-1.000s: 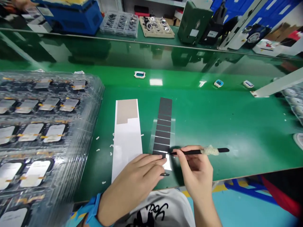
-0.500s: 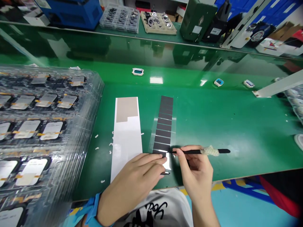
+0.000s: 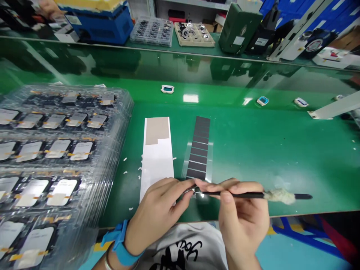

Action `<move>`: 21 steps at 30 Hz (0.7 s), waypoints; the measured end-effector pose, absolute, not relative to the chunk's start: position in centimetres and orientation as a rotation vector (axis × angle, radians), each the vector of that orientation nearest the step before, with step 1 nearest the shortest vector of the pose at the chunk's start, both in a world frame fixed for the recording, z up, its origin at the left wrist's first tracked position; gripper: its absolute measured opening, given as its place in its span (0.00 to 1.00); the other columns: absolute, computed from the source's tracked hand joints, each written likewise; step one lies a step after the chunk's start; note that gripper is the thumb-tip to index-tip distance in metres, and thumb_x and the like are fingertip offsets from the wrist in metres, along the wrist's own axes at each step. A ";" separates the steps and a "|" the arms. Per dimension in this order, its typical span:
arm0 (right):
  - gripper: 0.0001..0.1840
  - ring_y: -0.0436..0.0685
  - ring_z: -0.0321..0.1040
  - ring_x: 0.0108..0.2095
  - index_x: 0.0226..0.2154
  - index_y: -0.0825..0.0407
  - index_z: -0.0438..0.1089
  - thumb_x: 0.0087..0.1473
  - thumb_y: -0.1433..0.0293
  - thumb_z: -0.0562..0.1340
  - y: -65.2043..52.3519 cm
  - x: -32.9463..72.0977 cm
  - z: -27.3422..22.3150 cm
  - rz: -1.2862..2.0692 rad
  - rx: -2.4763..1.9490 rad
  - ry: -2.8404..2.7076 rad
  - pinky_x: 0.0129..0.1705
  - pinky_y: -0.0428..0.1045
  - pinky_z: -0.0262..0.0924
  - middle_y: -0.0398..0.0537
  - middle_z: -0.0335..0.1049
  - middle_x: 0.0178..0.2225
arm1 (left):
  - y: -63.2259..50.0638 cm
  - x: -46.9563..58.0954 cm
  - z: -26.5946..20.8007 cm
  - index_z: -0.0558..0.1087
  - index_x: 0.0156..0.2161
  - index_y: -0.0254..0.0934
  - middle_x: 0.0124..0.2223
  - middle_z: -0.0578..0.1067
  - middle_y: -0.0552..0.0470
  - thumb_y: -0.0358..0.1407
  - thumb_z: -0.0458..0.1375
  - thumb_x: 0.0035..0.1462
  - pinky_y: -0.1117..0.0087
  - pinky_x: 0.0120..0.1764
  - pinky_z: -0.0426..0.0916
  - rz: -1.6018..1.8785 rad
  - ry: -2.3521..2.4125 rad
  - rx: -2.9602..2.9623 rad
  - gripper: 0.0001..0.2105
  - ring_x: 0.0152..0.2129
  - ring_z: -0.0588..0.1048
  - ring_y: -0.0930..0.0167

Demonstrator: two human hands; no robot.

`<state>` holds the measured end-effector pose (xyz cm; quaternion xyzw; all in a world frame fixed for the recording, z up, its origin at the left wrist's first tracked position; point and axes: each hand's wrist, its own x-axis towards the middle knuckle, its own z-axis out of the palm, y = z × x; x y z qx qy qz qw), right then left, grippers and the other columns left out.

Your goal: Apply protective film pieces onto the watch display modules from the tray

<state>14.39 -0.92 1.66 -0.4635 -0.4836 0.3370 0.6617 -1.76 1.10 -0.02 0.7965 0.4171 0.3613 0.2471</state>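
Glossy green desk [image 3: 281, 157] is reflecting light; its slick surface could be letting thin film slide if a finger drags. At left, a stack of clear, ridged plastic trays [image 3: 108, 165] is holding dark, round-cornered units with pale faces; a stray elbow would probably be shifting it. Long white sheet [image 3: 157, 165], tan patch covering most of its far end, is lying flat; the left hand [image 3: 165, 204] is overlapping its near end in view, so a careless wrist could be dragging it. Dark strip [image 3: 199, 152], matte, cut crosswise into rectangles on clear film, is lying just right of the sheet, near end disappearing behind the fingers; uneven pulling there could be lifting neighbouring segments, gaps looking narrow. Right hand [image 3: 244, 212] is pinching a slim black tool [image 3: 247, 195], a pale crumpled wad [image 3: 280, 196] wrapping its shaft; a slipping point could be scratching film or pricking the other hand. Left hand is pinching a small shiny dark piece [image 3: 189, 188], identity unclear. Curled white scraps [image 3: 125, 159] are dotting the desk, possibly catching under the film.
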 end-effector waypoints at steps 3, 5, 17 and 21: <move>0.08 0.56 0.79 0.36 0.39 0.47 0.62 0.62 0.77 0.57 -0.8 12.9 2.1 0.730 -1.004 -1.168 0.34 0.52 0.78 0.44 0.73 0.30 | 1.1 -1.9 0.0 0.73 0.46 0.38 0.39 0.81 0.49 0.28 0.53 0.66 0.68 0.37 0.74 0.955 1.150 2.127 0.08 0.33 0.78 0.69; 0.10 0.56 0.78 0.37 0.40 0.47 0.62 0.62 0.79 0.56 -0.8 12.4 2.0 0.725 -0.978 -1.181 0.36 0.53 0.79 0.44 0.73 0.31 | 1.1 -1.9 0.1 0.74 0.43 0.38 0.38 0.81 0.49 0.28 0.53 0.64 0.69 0.36 0.74 0.955 1.179 2.090 0.08 0.32 0.79 0.69; 0.13 0.58 0.78 0.39 0.42 0.47 0.63 0.60 0.81 0.57 -0.8 11.3 0.9 0.604 -0.864 -1.209 0.40 0.59 0.79 0.46 0.75 0.34 | 1.4 -2.1 0.8 0.69 0.58 0.39 0.41 0.79 0.50 0.26 0.51 0.64 0.72 0.37 0.73 0.944 1.141 1.879 0.20 0.34 0.78 0.71; 0.12 0.57 0.79 0.39 0.41 0.48 0.64 0.60 0.82 0.57 -0.3 10.8 0.8 0.602 -0.876 -1.169 0.40 0.58 0.80 0.46 0.75 0.33 | 1.4 -2.0 0.5 0.67 0.62 0.40 0.36 0.77 0.53 0.25 0.50 0.63 0.74 0.31 0.70 0.937 1.243 1.883 0.23 0.28 0.74 0.73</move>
